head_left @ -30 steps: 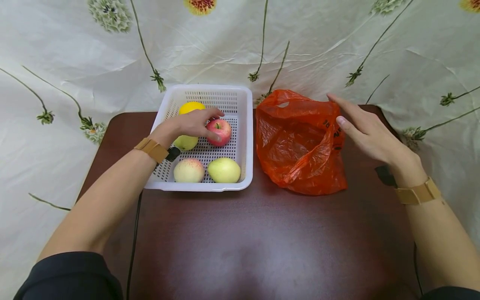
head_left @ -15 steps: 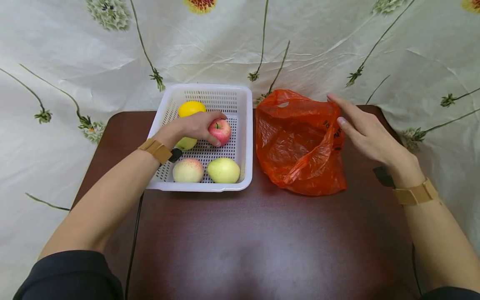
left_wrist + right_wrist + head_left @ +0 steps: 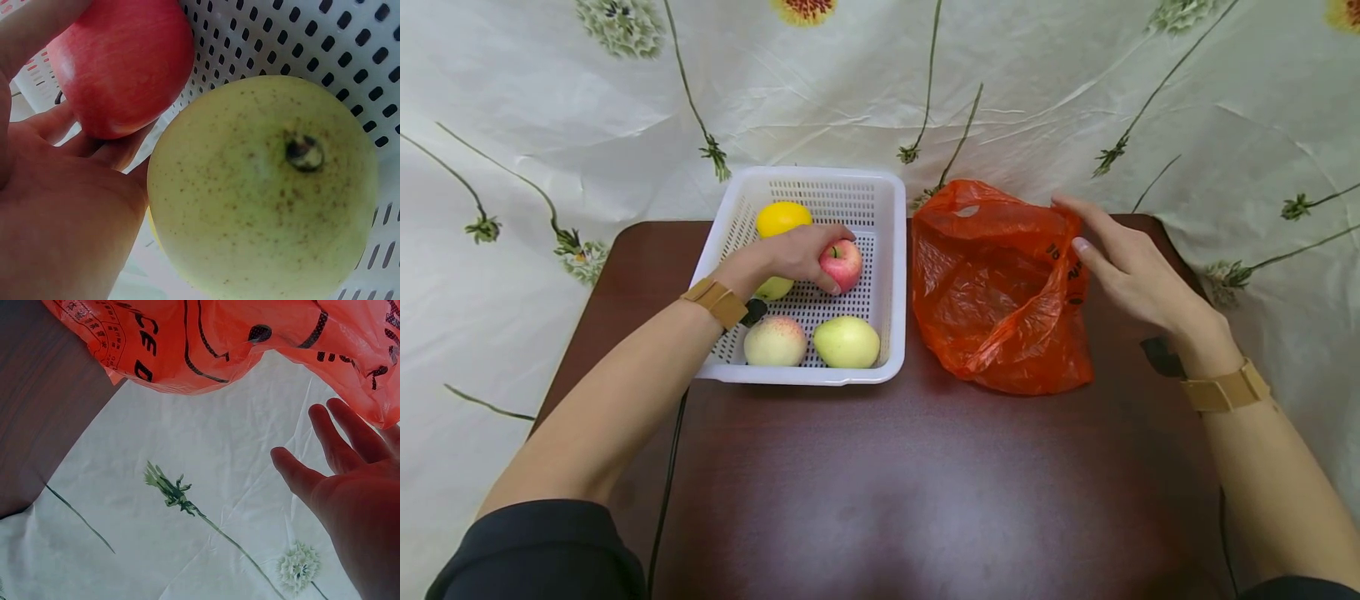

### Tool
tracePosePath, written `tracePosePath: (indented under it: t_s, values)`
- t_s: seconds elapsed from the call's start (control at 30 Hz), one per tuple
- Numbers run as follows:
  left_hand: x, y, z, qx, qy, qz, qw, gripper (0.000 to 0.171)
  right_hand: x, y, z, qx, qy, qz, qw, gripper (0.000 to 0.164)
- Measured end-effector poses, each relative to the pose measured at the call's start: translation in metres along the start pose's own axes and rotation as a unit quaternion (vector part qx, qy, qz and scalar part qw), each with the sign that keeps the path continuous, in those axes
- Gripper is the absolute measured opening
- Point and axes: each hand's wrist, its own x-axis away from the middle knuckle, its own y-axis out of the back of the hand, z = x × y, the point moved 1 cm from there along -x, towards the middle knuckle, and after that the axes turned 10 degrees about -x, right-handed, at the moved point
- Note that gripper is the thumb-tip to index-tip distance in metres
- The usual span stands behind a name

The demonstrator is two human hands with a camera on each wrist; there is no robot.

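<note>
Apple [image 3: 844, 265]: in the basket [image 3: 797, 377], toward its right edge
Left hand [image 3: 793, 252]: gripping the apple
Red bag [image 3: 1000, 308]: far edge of table [image 3: 880, 475]
Right hand [image 3: 1138, 271]: fingers extended, touching the bag's rim

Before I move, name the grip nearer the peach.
Left. The left grip holds the apple just beyond the peach; the right grip is farther, at the right edge of the red bag.

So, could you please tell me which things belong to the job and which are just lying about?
Likely job: red apple in left hand, orange-red bag at right hand, white basket, other fruit.
Apparently incidental: black cable, flowered cloth.
</note>
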Motion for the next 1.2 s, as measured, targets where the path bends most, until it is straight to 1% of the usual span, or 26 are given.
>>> tracePosePath:
  t_s: [0.17, 0.4, 0.67, 0.9, 1.2]
  values:
    - [0.001, -0.0006, 0.0003, 0.001, 0.0, -0.005, 1.0, 0.08, -0.0024, -0.0015, 0.0008, 0.01, 0.008, -0.009, 1.0, 0.048]
    - [0.0018, -0.0008, 0.0002, 0.0, -0.003, -0.007, 1.0, 0.079, -0.0042, -0.0034, 0.0014, 0.038, 0.016, -0.007, 0.999, 0.035]
    - [0.0023, -0.0016, -0.0005, -0.015, -0.019, -0.021, 0.9995, 0.072, -0.0063, -0.0048, 0.0009, 0.074, 0.006, -0.019, 0.997, 0.024]
    - [0.001, -0.0022, 0.0007, -0.022, -0.02, -0.028, 0.9992, 0.07, -0.0071, -0.0038, 0.0008, 0.078, -0.004, -0.031, 0.996, 0.018]
    - [0.0028, -0.0033, 0.0003, -0.008, -0.012, -0.038, 0.9992, 0.069, -0.0068, -0.0052, -0.0013, 0.078, 0.004, -0.049, 0.996, 0.015]
